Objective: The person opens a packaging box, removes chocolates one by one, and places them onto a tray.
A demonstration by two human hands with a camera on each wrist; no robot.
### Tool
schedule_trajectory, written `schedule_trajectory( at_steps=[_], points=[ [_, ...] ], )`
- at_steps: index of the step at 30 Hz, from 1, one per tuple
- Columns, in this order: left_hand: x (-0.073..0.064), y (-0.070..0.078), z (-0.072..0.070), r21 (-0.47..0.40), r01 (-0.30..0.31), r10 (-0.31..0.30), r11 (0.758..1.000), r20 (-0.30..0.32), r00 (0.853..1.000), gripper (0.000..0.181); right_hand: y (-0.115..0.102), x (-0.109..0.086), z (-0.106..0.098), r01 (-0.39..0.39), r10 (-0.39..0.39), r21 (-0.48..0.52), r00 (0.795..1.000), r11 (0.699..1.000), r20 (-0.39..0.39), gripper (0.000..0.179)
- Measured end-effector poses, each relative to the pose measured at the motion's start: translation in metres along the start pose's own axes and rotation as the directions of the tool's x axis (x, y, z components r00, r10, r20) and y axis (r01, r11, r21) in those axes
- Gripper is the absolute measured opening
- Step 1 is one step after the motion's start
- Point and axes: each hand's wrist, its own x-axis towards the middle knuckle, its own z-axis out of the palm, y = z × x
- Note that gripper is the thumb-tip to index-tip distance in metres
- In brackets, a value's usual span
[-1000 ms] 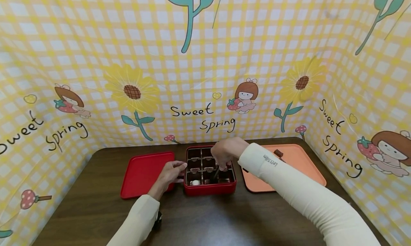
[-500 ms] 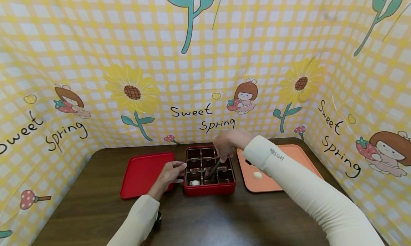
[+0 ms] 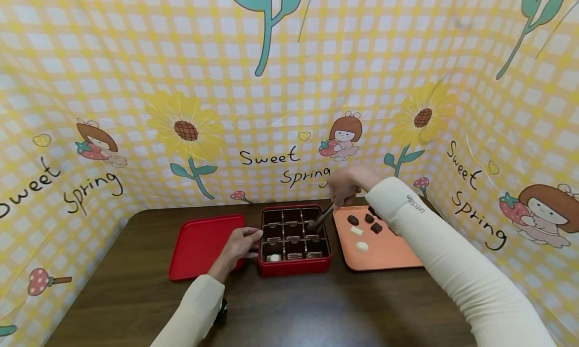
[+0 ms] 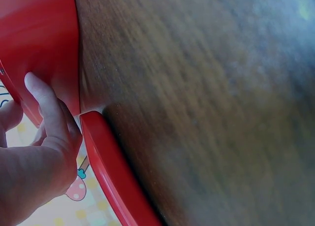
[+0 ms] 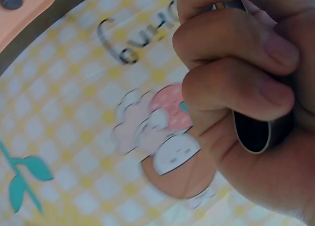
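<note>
The red box [image 3: 295, 269] holds a dark insert [image 3: 273, 232] split into several compartments. A round white chocolate [image 3: 273, 258] sits in its front left compartment. Against the box's left side rest the straight fingers of my left hand [image 3: 238, 244]; the left wrist view shows a finger [image 4: 47, 100] on the red wall. My right hand [image 3: 348, 185] grips dark tongs [image 3: 323, 216] above the box's right edge, tips pointing down-left over a right-hand compartment. In the right wrist view curled fingers [image 5: 231, 83] wrap the tongs' rounded end [image 5: 253, 132]. Whether the tips hold anything is unclear.
An orange tray [image 3: 384, 259] right of the box bears several chocolates: a dark oval one [image 3: 353, 220], a white rectangular one [image 3: 356, 230], a round white one [image 3: 362, 246]. My right forearm hides part of it. A red lid [image 3: 205, 246] lies left of the box.
My right hand has lifted the tongs from the front middle compartment and moved up and right, uncovering chocolates on the tray. My left hand has stayed at the box.
</note>
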Motion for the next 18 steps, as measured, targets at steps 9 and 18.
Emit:
schedule_trajectory(
  at_steps=[9,18],
  points=[
    [0.0,-0.001,0.0,0.007,-0.013,0.013,1.0,-0.007,1.0,0.038,0.039,-0.014,0.011,-0.199,0.2,0.04,0.98,0.979,-0.022,0.043],
    [0.0,0.001,0.001,0.005,0.003,-0.003,1.0,-0.001,1.0,0.039,0.067,-0.022,0.029,-0.312,0.313,0.031,0.95,0.949,-0.016,0.041]
  ],
)
